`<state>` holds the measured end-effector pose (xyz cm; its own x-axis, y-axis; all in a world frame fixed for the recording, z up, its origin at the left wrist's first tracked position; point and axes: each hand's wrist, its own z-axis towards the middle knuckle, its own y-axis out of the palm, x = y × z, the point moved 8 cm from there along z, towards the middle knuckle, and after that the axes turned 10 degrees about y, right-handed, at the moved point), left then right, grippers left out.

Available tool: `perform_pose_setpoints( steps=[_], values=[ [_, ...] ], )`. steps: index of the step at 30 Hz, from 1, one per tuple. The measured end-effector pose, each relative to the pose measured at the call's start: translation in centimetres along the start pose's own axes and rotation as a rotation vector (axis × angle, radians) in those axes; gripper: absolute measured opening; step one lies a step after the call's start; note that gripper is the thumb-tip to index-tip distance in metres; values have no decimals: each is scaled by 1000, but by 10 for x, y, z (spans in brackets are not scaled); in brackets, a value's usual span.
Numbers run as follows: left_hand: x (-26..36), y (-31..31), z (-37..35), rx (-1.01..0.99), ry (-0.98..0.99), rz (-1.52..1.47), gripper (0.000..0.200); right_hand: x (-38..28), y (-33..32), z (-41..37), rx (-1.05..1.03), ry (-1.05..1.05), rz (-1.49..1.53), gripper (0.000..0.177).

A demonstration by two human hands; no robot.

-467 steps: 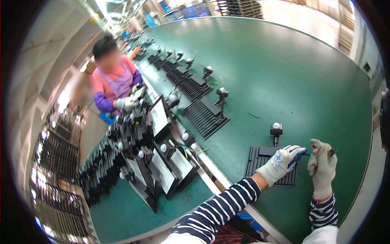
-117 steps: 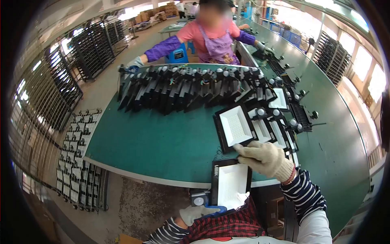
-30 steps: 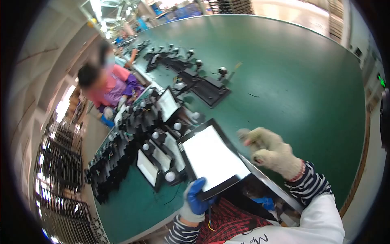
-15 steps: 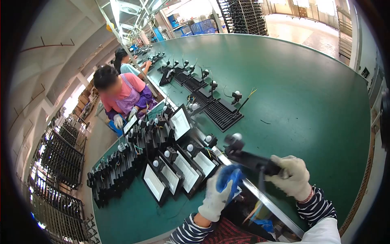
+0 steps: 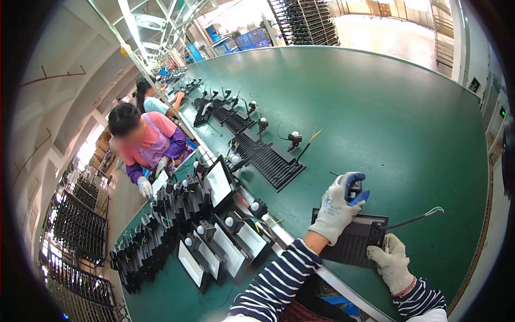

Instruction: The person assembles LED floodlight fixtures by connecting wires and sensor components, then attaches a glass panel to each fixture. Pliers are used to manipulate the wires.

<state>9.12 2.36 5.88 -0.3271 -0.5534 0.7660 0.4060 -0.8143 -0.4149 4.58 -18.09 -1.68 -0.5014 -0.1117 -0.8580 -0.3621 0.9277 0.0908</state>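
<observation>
A black floodlight lies with its ribbed back up on the green table in front of me. Its cable with bare coloured wire ends points right. My left hand, in a white glove with blue palm, reaches across it, fingers curled round the black sensor head at its far side. At the lamp's near right corner, my right hand in a cream glove grips the edge, its fingers partly bent. Part of the lamp is hidden beneath my left hand and wrist.
Floodlights with glass fronts stand tilted at the left, beside a packed row of black lamps. More lamps lie ribbed side up further along the table. A metal rail crosses the table. A co-worker handles a lamp at the left.
The floodlight, held in the air before, now lies on the table right of the rail. My left hand has moved right and forward onto its sensor; my right hand has come down to its edge.
</observation>
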Motion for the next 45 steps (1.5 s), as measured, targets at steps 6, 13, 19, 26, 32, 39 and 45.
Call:
perform_pose_setpoints(
  steps=[6,13,19,26,32,39,45],
  values=[
    [-9,41,1,-137,192,487,40,-8,-49,19,212,-259,97,15],
    [-39,74,-4,-270,229,554,40,-44,-44,65,-3,-188,126,18],
    [-6,88,-55,-312,120,209,40,-104,-12,29,203,-817,-709,12],
    [-2,83,-60,-431,34,144,45,-97,11,20,98,-939,-1133,52],
    [-2,82,-61,-398,-10,237,50,-96,9,23,132,-996,-985,52],
    [-3,91,-63,-494,5,327,48,-107,-3,15,92,-893,-611,33],
    [16,81,-64,-228,9,-118,61,-112,-15,17,161,-788,-545,26]
  ],
)
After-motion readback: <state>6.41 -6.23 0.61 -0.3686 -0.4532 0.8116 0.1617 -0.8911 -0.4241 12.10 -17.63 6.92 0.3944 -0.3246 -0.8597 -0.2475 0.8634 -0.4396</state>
